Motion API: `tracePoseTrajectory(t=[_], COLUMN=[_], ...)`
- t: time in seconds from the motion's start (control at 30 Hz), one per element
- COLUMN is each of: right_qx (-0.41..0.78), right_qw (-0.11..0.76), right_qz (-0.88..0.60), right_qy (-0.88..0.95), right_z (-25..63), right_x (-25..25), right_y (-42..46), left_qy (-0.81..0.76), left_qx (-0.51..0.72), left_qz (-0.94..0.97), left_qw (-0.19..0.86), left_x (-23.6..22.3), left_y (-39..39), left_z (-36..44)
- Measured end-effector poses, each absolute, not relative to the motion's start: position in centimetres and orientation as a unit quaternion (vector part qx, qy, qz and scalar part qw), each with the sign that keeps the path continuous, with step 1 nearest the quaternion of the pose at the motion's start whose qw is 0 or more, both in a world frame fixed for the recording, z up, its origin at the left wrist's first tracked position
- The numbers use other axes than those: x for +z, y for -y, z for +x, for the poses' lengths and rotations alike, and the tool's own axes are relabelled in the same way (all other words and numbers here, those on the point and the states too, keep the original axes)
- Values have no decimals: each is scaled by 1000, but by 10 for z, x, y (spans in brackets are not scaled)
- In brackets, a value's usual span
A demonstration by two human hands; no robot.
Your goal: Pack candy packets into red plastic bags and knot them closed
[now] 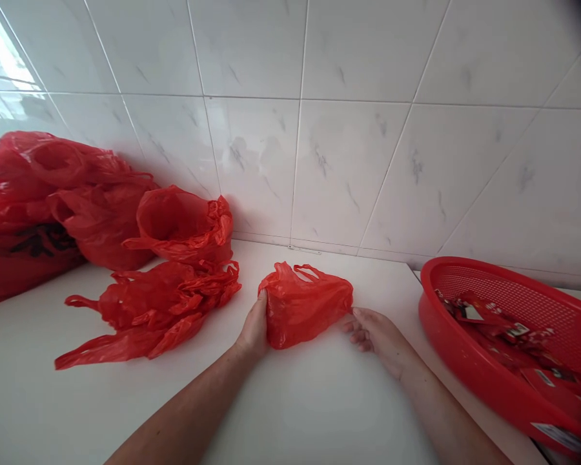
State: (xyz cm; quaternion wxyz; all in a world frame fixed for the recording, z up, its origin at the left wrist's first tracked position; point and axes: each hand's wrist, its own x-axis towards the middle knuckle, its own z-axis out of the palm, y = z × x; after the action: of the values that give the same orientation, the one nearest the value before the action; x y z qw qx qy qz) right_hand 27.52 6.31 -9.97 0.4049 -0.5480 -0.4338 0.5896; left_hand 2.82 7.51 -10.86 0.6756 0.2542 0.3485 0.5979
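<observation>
A small red plastic bag (307, 307) stands in the middle of the white tabletop, its handle loop up at the top. My left hand (255, 326) grips its left side, with the thumb in front and the other fingers hidden by the bag. At the bag's right edge, my right hand (375, 332) pinches the plastic between thumb and forefinger, the remaining fingers loosely curled below. What the bag holds, if anything, cannot be made out. Left of my left hand lies a crumpled heap of red plastic bags (159, 307).
Behind the heap stands an open red bag (186, 223). Bulging red bags (29, 187), one with black lettering, fill the far left. At right, a red perforated plastic basket (436, 316) contains red packets (503, 329). A white tiled wall (348, 142) closes off the back.
</observation>
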Motion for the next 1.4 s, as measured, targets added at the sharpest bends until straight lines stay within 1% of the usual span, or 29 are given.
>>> tracePoseTrajectory(t=[0.27,0.5,0.63,0.83,1.1,1.3,1.4], right_qx=[557,510,501,499,502,490,476], right_qw=[418,427,427,435,384,394,403], right_qz=[-583,-632,-634,-642,-652,-644,-643], right_qy=[419,398,406,386,420,436,445], right_z=[266,256,256,259,259,259,260], right_x=[-95,-92,-94,-98,-91,-93,-95], right_y=[-62,-65,-66,-70,-72,-69,-68], left_qy=[-348,-319,-302,-308,-294,-306,-324], left_qx=[575,529,519,515,516,522,555], left_qz=[244,284,309,313,323,303,265], left_qw=[699,734,738,736,737,737,719], left_x=[-110,-112,-115,-120,-123,-116,-111], left_y=[-72,-63,-61,-62,-62,-63,-69], left_z=[30,35,37,36,36,34,29])
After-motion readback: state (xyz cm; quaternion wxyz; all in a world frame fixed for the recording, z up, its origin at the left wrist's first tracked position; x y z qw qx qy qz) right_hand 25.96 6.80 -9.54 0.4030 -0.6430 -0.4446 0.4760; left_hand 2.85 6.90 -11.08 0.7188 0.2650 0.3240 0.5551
